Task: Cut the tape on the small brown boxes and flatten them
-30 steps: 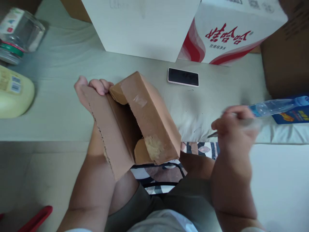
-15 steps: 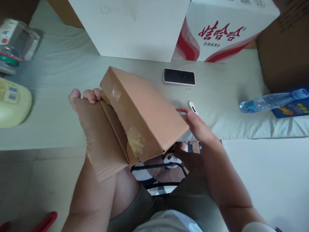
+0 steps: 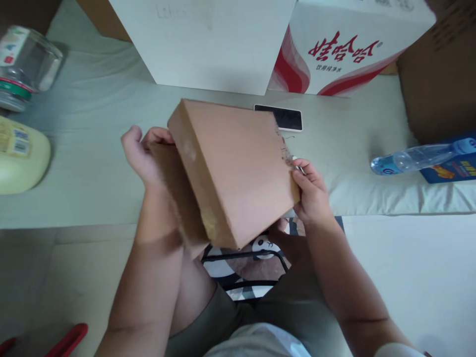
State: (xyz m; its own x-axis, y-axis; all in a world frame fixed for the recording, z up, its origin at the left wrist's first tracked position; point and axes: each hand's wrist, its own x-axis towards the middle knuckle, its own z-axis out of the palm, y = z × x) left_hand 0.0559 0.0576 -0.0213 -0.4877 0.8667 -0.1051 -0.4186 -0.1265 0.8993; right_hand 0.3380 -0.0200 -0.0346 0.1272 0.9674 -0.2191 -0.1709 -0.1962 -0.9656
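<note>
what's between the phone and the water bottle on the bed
In the head view, nothing: only bare pale sheet lies between the phone and the water bottle. The cardboard box sits on the phone's other side.

Flat brown cardboard box, tilted, flap open

Cardboard box hiding left part of phone; glass jar getting cropped at left edge.

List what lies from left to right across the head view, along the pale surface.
Yellow bottle → left hand → cardboard box → right hand → water bottle → blue packet.
</note>
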